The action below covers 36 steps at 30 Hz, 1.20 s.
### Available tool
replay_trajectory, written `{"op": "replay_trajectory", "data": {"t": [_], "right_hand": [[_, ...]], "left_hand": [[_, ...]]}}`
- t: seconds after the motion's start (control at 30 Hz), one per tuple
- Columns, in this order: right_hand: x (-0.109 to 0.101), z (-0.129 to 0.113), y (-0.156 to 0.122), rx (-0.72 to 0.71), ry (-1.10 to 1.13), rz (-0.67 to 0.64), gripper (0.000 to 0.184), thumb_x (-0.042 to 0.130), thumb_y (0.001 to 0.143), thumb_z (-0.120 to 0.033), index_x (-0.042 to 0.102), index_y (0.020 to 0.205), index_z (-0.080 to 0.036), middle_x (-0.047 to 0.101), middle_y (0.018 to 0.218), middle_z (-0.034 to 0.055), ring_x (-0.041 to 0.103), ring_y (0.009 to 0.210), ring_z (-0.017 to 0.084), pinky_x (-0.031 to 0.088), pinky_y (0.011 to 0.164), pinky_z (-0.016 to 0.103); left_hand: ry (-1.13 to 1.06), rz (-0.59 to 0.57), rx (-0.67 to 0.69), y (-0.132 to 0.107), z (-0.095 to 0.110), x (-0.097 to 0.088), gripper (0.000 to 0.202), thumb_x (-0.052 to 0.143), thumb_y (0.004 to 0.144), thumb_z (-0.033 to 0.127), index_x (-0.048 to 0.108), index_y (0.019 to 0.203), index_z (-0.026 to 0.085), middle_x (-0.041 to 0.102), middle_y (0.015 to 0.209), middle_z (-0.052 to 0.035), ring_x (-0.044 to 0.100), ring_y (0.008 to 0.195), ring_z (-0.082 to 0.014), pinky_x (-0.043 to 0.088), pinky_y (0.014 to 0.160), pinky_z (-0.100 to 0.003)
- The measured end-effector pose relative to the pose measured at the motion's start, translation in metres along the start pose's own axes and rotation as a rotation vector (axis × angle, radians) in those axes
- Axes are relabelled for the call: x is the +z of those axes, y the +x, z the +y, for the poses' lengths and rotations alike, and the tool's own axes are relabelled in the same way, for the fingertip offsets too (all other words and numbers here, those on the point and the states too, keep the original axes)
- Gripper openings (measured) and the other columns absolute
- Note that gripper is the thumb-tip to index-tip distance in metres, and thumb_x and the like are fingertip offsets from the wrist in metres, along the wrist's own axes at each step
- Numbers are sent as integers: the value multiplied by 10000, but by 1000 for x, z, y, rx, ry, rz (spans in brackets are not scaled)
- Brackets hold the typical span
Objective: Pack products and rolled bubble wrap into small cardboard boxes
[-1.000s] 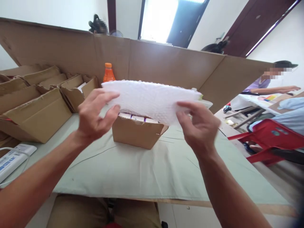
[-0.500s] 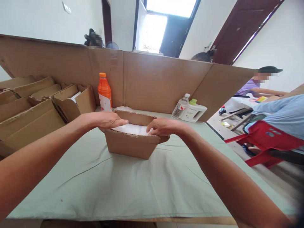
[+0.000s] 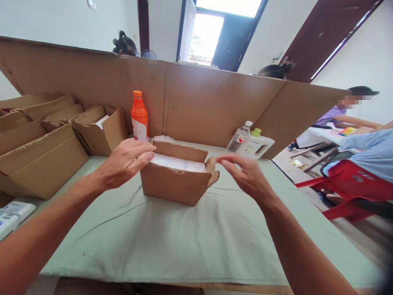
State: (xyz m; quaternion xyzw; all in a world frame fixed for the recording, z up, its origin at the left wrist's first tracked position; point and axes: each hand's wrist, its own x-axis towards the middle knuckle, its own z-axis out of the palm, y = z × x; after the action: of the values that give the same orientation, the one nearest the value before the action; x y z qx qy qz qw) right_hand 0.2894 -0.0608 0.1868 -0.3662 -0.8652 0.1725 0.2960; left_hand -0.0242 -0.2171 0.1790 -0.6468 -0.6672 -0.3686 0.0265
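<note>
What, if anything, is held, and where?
Not the white sheet; it lies in the cardboard box. Left hand is at the box's left end, right hand at its right flap; whether either grips cannot be told.

Just beyond the left hand (image 3: 130, 162) I can see an orange bottle (image 3: 140, 116) standing upright. Past the right hand (image 3: 244, 172) are a clear bottle (image 3: 239, 137) and, close by it, a white jug (image 3: 259, 145) with a green cap. A tall cardboard screen (image 3: 196, 106) stands behind them all, farther off than both hands. Well out to the right hand's right there's a red chair (image 3: 362, 182) with someone in light blue (image 3: 371, 143), and beyond, a person in a dark cap (image 3: 333, 116).
</note>
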Motion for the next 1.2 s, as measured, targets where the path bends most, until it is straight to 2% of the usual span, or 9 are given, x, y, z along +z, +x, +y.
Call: {"op": "replay_trajectory", "data": {"t": [0.07, 0.2, 0.3, 0.4, 0.53, 0.63, 0.87, 1.03, 1.2], "right_hand": [[7, 22, -37, 111, 56, 149, 297, 525, 908, -439, 722, 904, -216, 767, 963, 63, 691, 936, 228, 516, 871, 348], [57, 53, -88, 266, 193, -26, 474, 602, 832, -512, 644, 1187, -202, 749, 1133, 122, 720, 893, 240, 568, 745, 360], [94, 54, -92, 299, 239, -172, 643, 604, 804, -574, 536, 1315, -190, 690, 1271, 159, 725, 953, 262, 569, 692, 356], [112, 46, -76, 340, 171, -202, 532, 546, 818, -621, 583, 1143, -200, 752, 977, 114, 715, 769, 267, 536, 638, 373], [135, 26, -40, 246, 166, -236, 421, 521, 846, -629, 587, 941, -225, 674, 689, 34, 636, 623, 251, 475, 598, 365], [173, -8, -5, 115, 246, -350, 414, 543, 850, -584, 598, 979, -194, 637, 652, 6, 604, 607, 224, 441, 585, 328], [302, -114, 70, -87, 373, -456, 535, 562, 882, -392, 532, 1347, -130, 715, 1106, 117, 673, 847, 210, 521, 761, 326], [366, -145, 64, -188, 360, -459, 671, 570, 882, -307, 406, 1498, -99, 529, 1466, 224, 607, 1242, 290, 529, 978, 407], [383, -144, 42, -392, 281, -482, 619, 574, 867, -219, 480, 1474, -147, 463, 1557, 169, 421, 1445, 277, 335, 1204, 473]], "left_hand": [[-104, 137, -140, -26, -10, 4, 406, 507, 902, 499, 676, 1177, 254, 706, 1237, -57, 628, 1165, -273, 459, 1049, -446], [-346, 151, -458, -64, -26, 58, 678, 662, 743, 419, 522, 1361, 178, 608, 1371, -144, 615, 1177, -296, 508, 997, -481], [-545, 118, -517, -77, -20, 104, 716, 641, 714, 341, 473, 1384, 154, 606, 1339, -159, 617, 1161, -283, 528, 971, -454], [-598, 180, -551, -91, -4, 120, 718, 633, 727, 291, 449, 1408, 158, 596, 1344, -160, 594, 1209, -283, 516, 996, -439], [-615, 317, -638, -127, 7, 104, 651, 621, 803, 286, 447, 1426, 209, 568, 1414, -138, 551, 1300, -283, 488, 1053, -436], [-552, 524, -715, -160, -3, 87, 616, 582, 870, 311, 411, 1459, 252, 517, 1488, -106, 505, 1371, -276, 431, 1131, -448], [-435, 848, -818, -189, -59, 47, 712, 618, 849, 333, 346, 1504, 260, 385, 1596, -99, 384, 1471, -295, 310, 1232, -504], [-425, 827, -916, -189, -82, 47, 712, 613, 847, 361, 341, 1499, 269, 385, 1585, -114, 337, 1499, -315, 340, 1211, -542], [-409, 821, -870, -184, -104, 53, 736, 609, 841, 331, 325, 1514, 237, 433, 1547, -135, 401, 1462, -292, 316, 1225, -503]]}}
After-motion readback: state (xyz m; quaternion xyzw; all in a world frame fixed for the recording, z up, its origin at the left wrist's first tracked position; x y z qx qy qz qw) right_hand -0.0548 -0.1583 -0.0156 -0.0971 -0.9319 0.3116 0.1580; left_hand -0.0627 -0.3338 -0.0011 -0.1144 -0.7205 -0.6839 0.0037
